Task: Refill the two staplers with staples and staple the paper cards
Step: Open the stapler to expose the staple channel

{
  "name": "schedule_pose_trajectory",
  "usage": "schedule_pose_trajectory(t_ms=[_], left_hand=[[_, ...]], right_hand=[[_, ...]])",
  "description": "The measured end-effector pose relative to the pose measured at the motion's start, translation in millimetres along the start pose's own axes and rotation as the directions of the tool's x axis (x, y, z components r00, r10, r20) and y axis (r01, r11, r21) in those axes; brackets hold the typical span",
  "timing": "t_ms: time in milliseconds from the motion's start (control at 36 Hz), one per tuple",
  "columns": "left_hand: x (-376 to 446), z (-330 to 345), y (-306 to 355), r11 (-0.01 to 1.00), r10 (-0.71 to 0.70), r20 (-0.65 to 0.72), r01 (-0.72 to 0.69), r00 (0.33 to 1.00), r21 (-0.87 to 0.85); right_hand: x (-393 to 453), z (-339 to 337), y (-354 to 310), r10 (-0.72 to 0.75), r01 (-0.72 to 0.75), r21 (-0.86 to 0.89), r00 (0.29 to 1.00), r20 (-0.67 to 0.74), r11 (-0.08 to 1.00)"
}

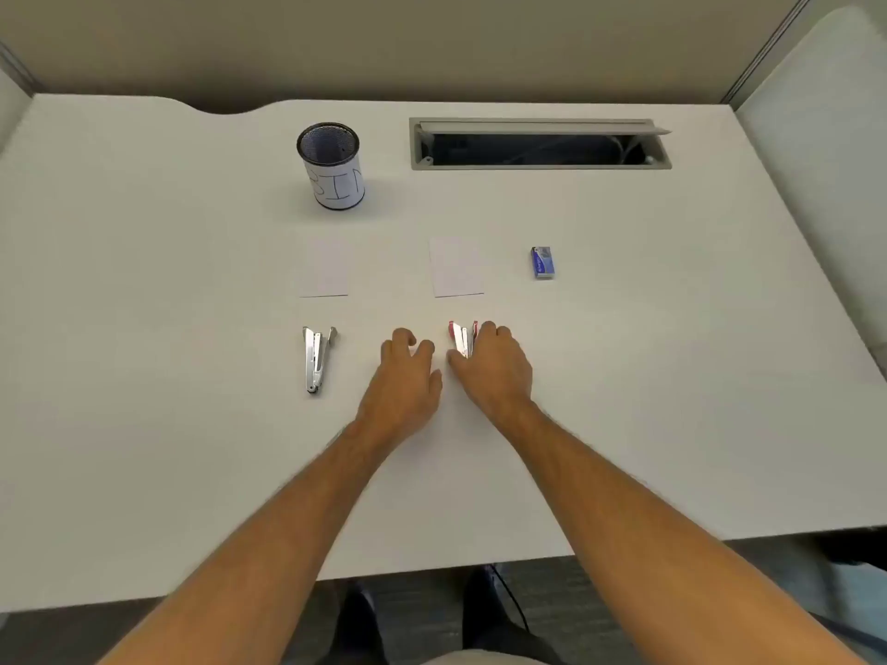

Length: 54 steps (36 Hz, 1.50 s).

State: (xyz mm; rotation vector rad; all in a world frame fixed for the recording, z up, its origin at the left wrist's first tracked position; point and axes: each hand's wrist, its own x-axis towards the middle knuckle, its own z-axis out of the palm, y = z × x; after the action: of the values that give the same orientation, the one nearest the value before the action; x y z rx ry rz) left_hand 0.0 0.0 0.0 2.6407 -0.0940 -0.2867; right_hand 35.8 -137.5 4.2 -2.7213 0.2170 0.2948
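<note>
The red stapler (462,339) lies open on the white worktop (144,328), its near end under the right hand (494,371), whose fingers curl over its right side; whether that grip has closed on it cannot be told. The left hand (408,376) hovers just left, loosely curled, holding nothing. The silver stapler (316,358) lies open, well left of both hands.

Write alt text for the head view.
A person's right hand closes around a red stapler on a white desk, left hand beside it. A silver stapler, two paper cards, a staple box and a cup marked BIN lie farther out.
</note>
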Motion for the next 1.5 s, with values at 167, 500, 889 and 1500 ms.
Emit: schedule_pose_trajectory(t_ms=[167, 500, 889, 1500], left_hand=[[9, 7, 1, 0.994, 0.044, 0.091, -0.035, 0.995, -0.103], [34, 1, 22, 0.797, -0.213, 0.05, 0.203, 0.976, -0.569], [39, -13, 32, 0.737, -0.209, -0.077, 0.105, 0.975, -0.668], [35, -35, 36, 0.88, -0.066, -0.128, -0.003, 0.99, -0.476]], right_hand=[[4, 2, -4, 0.018, -0.018, 0.005, 1.0, 0.018, 1.0], [-3, -2, 3, -0.031, 0.034, 0.041, 0.998, -0.062, 0.999], [-5, -10, 19, -0.043, 0.038, 0.696, 0.999, -0.01, 0.717], [-3, -27, 19, -0.206, 0.181, 0.632, 0.978, -0.035, 0.754]])
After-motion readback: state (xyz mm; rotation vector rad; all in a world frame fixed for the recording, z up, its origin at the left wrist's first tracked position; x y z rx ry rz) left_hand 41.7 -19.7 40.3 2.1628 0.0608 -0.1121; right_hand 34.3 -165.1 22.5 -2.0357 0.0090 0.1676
